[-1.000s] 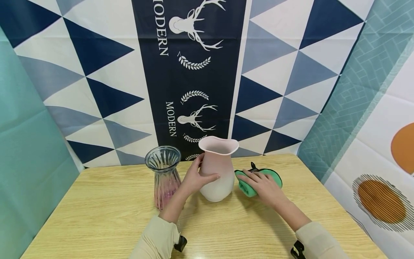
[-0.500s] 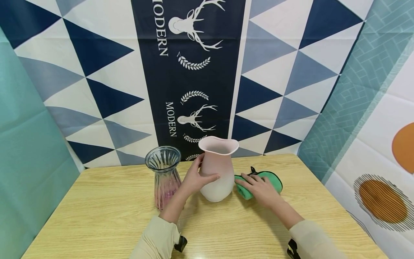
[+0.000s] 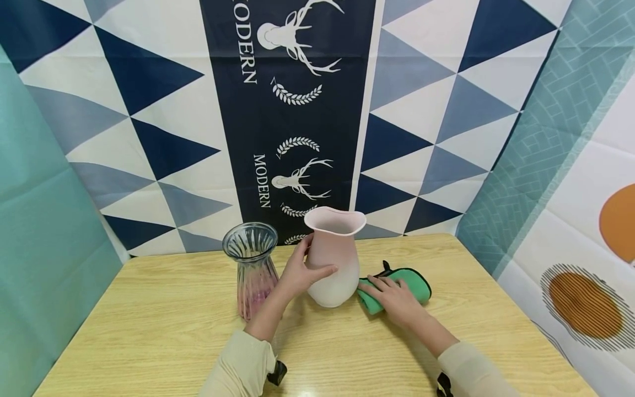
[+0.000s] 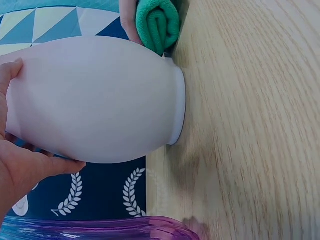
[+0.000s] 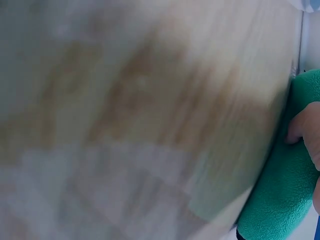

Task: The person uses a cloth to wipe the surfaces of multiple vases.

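My left hand (image 3: 299, 274) holds the pink-and-white vase (image 3: 337, 255) round its left side, the thumb across its front. The vase stands upright on the table, its wavy rim on top. My right hand (image 3: 395, 299) lies over a folded green towel (image 3: 415, 285) with dark edging, just right of the vase. In the right wrist view the thumb (image 5: 304, 127) digs into the towel's fuzzy side. The left wrist view shows the towel's rolled end (image 4: 159, 27) close to the vase's base.
A ribbed glass vase (image 3: 252, 284), blue above and pink below, stands left of the pink-and-white one, near my left forearm. The wooden table (image 3: 163, 331) ends at a patterned cloth backdrop (image 3: 290, 110). More cloth hangs at both sides.
The right hand and the green towel have slid slightly left and towards me, with the towel turning a little. The left hand and both vases stay in place.
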Tool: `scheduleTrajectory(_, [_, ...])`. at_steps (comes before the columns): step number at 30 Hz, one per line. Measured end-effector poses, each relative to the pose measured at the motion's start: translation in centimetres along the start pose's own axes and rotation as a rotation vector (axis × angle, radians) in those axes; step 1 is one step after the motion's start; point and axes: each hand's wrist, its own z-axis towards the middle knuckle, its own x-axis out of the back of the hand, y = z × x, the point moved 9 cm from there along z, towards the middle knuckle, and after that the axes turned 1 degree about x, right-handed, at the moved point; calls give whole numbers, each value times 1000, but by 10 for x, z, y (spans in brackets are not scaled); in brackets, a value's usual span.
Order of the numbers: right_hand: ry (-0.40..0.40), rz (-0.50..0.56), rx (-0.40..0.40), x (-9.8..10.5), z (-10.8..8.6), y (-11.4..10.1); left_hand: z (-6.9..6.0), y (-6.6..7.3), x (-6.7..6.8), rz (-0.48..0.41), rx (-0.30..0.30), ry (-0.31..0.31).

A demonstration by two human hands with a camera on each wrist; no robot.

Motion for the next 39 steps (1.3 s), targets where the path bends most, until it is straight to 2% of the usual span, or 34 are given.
scheduleTrajectory(8, [-43, 79, -25, -7, -1, -1, -5, -1, 3, -11, -15, 47])
scheduleTrajectory(15, [-35, 102, -34, -7, 0, 1, -9, 1, 3, 48, -53, 87])
scheduleTrajectory(22, [-33, 121, -39, -5, 0, 5, -20, 0, 5, 108, -15, 126])
scheduleTrajectory(27, [-43, 126, -37, -1, 1, 5, -29, 1, 9, 104, -25, 155])
scheduleTrajectory(34, [22, 133, 4, 20, 3, 2, -40, 0, 13, 116, -46, 165])
scheduleTrajectory(39, [108, 139, -15, 38, 3, 7, -52, 0, 14, 140, -52, 153])
